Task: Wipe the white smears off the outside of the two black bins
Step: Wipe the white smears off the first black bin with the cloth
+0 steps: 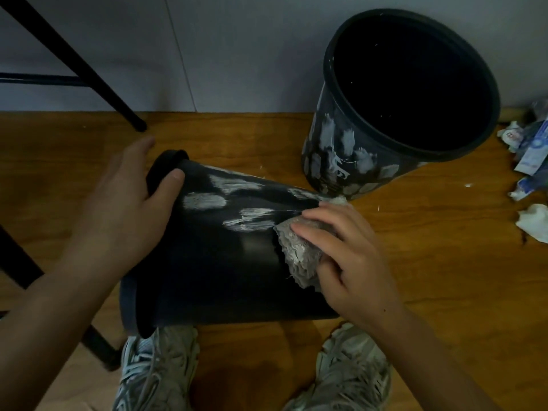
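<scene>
A black bin [225,262] lies on its side on the wooden floor, rim toward the left. White smears [204,200] streak its upper side. My left hand [124,209] grips the bin's rim, thumb over the edge. My right hand [347,253] presses a grey cloth [299,256] flat against the bin's wall near its base, fingers straight over the cloth. A second black bin [409,84] stands upright at the back right by the wall, with several white smears [335,143] on its outer side.
Black metal table legs [89,72] cross the upper left, and another leg runs at the lower left. Crumpled paper and wrappers [530,161] lie on the floor at the right edge. My two shoes [160,369] stand just below the lying bin. The wooden floor [430,262] spreads to the right.
</scene>
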`<move>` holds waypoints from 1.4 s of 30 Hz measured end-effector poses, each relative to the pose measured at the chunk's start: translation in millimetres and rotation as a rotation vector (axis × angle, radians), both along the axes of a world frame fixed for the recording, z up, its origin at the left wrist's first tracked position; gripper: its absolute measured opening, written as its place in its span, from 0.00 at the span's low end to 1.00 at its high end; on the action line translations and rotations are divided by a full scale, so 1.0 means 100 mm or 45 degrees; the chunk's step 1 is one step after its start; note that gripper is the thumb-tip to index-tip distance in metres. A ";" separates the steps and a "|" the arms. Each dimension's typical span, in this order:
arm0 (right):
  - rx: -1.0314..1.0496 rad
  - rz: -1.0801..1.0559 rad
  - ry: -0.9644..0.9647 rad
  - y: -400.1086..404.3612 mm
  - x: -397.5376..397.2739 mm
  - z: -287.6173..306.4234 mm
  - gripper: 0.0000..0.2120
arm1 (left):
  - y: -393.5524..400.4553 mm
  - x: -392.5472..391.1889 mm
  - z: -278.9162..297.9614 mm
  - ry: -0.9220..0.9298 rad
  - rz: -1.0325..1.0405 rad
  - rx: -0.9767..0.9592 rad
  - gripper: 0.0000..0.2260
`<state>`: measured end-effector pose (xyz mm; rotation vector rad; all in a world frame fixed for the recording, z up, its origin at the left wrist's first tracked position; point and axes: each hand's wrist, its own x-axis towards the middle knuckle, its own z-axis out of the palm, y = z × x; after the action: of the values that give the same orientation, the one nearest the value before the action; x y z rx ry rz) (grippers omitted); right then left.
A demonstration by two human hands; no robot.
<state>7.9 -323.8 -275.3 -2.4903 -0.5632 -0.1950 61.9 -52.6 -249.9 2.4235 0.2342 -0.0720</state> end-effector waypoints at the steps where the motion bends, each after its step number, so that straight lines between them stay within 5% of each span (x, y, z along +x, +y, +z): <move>1: 0.025 -0.028 0.015 0.00 0.00 0.01 0.21 | -0.02 -0.01 -0.01 0.049 0.011 -0.044 0.26; 11: -0.321 0.063 0.091 -0.12 0.18 0.18 0.21 | -0.06 -0.08 0.01 0.023 0.063 -0.126 0.24; 18: -0.204 0.197 0.222 -0.23 0.16 0.27 0.28 | -0.06 -0.15 0.00 -0.194 0.020 0.129 0.23; 22: -0.436 0.311 0.164 -0.26 0.08 0.26 0.32 | -0.05 -0.14 -0.02 -0.189 0.015 0.095 0.23; 30: -0.335 0.260 -0.236 -0.32 0.00 0.10 0.10 | -0.06 -0.14 -0.04 -0.194 0.024 0.096 0.22; 35: -0.095 0.153 -0.293 -0.38 0.01 0.14 0.12 | -0.06 -0.14 -0.04 -0.203 0.029 0.089 0.21; 42: -0.325 0.301 -0.314 -0.56 -0.14 0.01 0.09 | -0.05 -0.15 -0.06 -0.229 0.020 0.091 0.18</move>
<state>-5.9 -379.4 -274.7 -2.6319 -1.0355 -0.3605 46.8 -57.3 -255.4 2.4806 0.1762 0.1632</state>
